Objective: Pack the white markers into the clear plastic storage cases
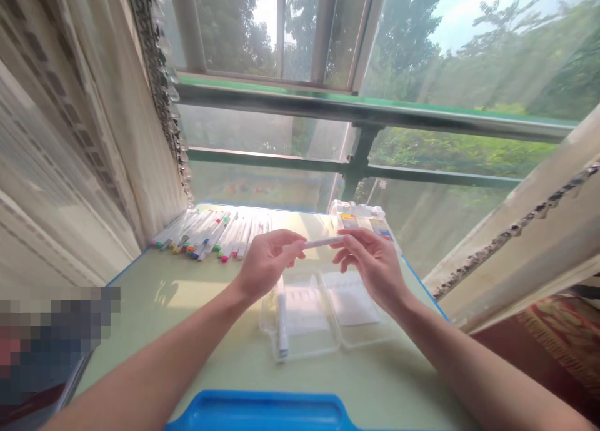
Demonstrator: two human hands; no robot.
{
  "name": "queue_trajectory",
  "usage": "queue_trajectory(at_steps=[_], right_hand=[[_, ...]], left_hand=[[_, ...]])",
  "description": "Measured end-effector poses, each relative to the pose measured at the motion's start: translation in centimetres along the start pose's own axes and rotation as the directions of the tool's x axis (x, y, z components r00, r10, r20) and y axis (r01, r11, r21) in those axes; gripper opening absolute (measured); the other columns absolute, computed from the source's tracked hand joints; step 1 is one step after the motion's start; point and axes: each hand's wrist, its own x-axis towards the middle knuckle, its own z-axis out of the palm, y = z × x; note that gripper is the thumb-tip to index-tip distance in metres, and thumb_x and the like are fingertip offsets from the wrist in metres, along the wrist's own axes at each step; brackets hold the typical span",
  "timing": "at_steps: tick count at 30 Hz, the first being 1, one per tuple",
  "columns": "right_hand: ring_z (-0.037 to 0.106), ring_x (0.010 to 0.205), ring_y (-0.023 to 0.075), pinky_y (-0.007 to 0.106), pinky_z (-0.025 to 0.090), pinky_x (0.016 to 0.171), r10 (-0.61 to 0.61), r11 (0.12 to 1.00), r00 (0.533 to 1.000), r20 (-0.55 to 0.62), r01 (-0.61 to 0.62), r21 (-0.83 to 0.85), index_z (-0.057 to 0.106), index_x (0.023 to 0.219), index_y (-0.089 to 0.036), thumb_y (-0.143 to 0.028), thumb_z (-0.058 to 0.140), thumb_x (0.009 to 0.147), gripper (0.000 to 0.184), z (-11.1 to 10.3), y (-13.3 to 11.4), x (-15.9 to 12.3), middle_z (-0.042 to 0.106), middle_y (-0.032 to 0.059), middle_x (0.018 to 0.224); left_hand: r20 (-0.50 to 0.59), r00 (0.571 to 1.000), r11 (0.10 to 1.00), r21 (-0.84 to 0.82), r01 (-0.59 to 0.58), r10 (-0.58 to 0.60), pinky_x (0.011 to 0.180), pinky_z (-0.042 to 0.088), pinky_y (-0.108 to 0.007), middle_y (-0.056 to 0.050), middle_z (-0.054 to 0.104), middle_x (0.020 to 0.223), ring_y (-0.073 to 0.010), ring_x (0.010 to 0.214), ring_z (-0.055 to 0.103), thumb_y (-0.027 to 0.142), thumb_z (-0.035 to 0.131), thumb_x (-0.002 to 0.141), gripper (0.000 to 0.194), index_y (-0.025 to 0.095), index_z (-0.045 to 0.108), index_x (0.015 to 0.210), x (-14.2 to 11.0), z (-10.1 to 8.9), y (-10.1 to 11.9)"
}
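Note:
Between my two hands a white marker (323, 242) is held level above the table. My left hand (269, 259) pinches its left end, and the fingers of my right hand (372, 259) close on its right end. Below them lies a clear plastic case (309, 350), opened flat like a book, with white paper in both halves. One marker (282, 325) rests along the left side of the case. To the left, several white markers (201, 234) with coloured ends lie in a row near the table's far edge.
A second clear case (360, 215) with coloured labels stands at the far right of the light green table (225, 362). A blue tray recess (267, 409) runs along the near edge. Curtains (103, 106) hang left and right; a window with a green railing (281, 103) stands behind.

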Motion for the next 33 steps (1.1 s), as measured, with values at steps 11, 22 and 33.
queue_trajectory(at_steps=[11, 22, 33], right_hand=[[0.07, 0.058, 0.0155, 0.026, 0.055, 0.048, -0.039, 0.996, 0.999, 0.032, 0.042, -0.081, 0.07, 0.09, -0.017, -0.036, 0.074, 0.085, 0.02, 0.2, -0.2, -0.6, 0.077, 0.006, 0.078], [0.073, 0.058, 0.0203, 0.029, 0.057, 0.047, -0.072, 0.968, 0.994, 0.085, 0.09, -0.233, 0.069, 0.083, -0.018, -0.034, 0.078, 0.08, 0.018, 0.7, -0.4, -1.9, 0.076, 0.0067, 0.071], [0.07, 0.065, 0.0184, 0.032, 0.059, 0.06, -0.132, 0.901, 0.972, 0.193, 0.199, -0.386, 0.072, 0.096, -0.02, -0.026, 0.078, 0.079, 0.019, 0.8, -0.3, -2.4, 0.075, 0.005, 0.077]], left_hand=[[-0.08, 0.996, 1.0, 0.01, -0.03, 0.031, 0.053, 0.041, -0.025, -0.003, 0.064, 0.063, -0.0116, 0.054, 0.051, 0.034, 0.065, 0.086, 0.02, 0.016, 0.073, 0.084, 0.2, -0.1, -0.6], [-0.185, 0.982, 0.976, -0.219, -0.014, -0.028, 0.052, 0.043, -0.025, -0.003, 0.065, 0.07, -0.0112, 0.054, 0.053, 0.033, 0.065, 0.084, 0.017, 0.017, 0.063, 0.091, 0.9, -0.5, -1.4], [-0.215, 0.976, 0.983, -0.184, -0.01, -0.03, 0.05, 0.042, -0.025, -0.002, 0.063, 0.07, -0.01, 0.053, 0.052, 0.028, 0.064, 0.083, 0.016, 0.015, 0.067, 0.091, 1.0, -0.7, -1.6]])
